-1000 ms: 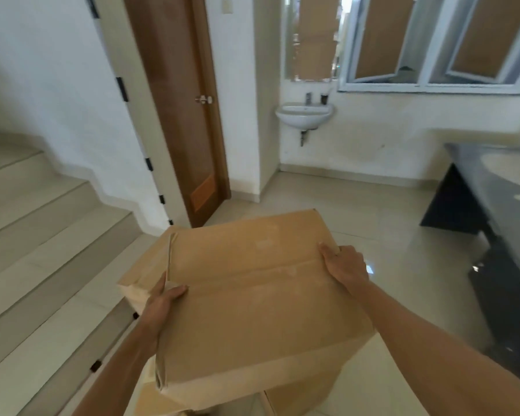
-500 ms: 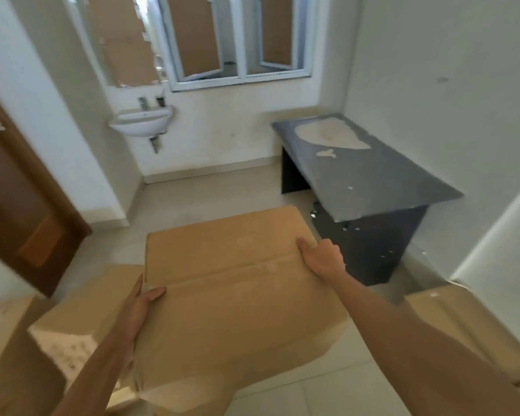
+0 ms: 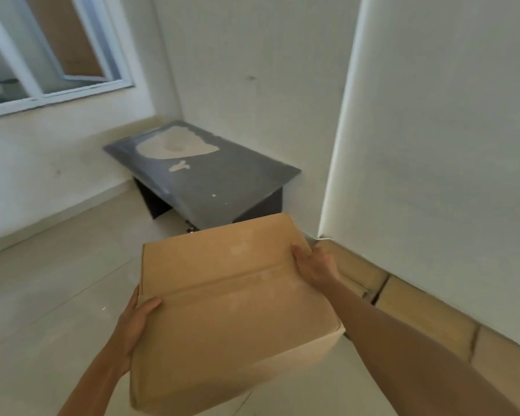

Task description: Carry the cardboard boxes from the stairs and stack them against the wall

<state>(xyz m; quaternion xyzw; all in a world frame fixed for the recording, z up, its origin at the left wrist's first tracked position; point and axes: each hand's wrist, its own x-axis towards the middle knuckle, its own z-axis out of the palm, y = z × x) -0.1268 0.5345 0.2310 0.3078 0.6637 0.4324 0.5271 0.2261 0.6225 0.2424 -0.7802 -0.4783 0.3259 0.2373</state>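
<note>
Two hands grip a cardboard box [image 3: 231,310] midair: left hand [image 3: 134,321] thumb on top, fingers hidden; right hand [image 3: 314,265] fingers [image 3: 297,253] curled over its right edge; other boxes [image 3: 427,310] line the wall [image 3: 433,145].

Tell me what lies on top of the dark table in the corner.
On the dark table lie a large pale patch and a smaller pale fleck. The carried cardboard box covers the table's nearest corner, so that part is unseen.

Soft daylight enters from the window [image 3: 57,64], upper left. I see a bright strip edging the wall [image 3: 418,130], slight motion blur, and wide-angle bending at the borders.
</note>
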